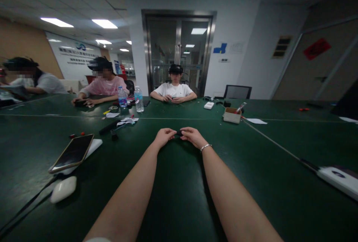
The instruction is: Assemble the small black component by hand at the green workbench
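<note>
A small black object [179, 133] is held between my two hands, just above the green table [179, 182]. My left hand [165, 137] pinches its left end with the fingertips. On the other side, my right hand [192, 137] has thumb and fingers closed on its right part; a silver bracelet [206, 147] circles that wrist. The object's shape is too small to make out, and my fingers cover part of it.
To the left lie a phone [74, 152] on a white box and a white rounded case [63, 189]. Bottles [138, 99] and a small box [232, 116] stand farther back. A white device [339, 180] is at right. Several people sit across the table.
</note>
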Tool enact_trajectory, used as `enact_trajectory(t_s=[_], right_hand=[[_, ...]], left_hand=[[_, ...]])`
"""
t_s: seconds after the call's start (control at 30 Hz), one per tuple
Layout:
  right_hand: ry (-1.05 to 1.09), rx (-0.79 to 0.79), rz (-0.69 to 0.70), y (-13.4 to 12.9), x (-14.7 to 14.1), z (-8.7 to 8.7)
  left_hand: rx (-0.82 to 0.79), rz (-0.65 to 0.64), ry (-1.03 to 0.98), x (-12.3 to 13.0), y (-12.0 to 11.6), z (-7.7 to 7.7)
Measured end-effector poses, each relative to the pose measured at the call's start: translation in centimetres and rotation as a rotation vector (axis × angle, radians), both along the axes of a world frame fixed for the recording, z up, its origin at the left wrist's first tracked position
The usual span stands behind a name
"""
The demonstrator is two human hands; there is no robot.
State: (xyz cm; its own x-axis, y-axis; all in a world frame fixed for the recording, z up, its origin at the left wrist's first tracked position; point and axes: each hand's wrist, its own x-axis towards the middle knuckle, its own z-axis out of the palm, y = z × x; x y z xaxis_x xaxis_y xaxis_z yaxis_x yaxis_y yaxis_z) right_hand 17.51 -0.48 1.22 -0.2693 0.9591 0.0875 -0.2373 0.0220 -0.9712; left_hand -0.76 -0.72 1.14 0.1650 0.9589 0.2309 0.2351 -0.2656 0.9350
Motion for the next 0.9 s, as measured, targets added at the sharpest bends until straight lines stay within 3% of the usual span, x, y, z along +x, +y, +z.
enact_trajectory(t_s=[0.5,0.9], right_hand=[[0.002,0.023,0.09,-0.4,0.2,0.2],[-0.008,0.006,0.057,-0.6,0.1,0.4]], left_hand=[[0.006,0.064,0.157,-0.3,0.8,-0.4],[0.006,0.081,0.134,0.0,0.9,-0.6]])
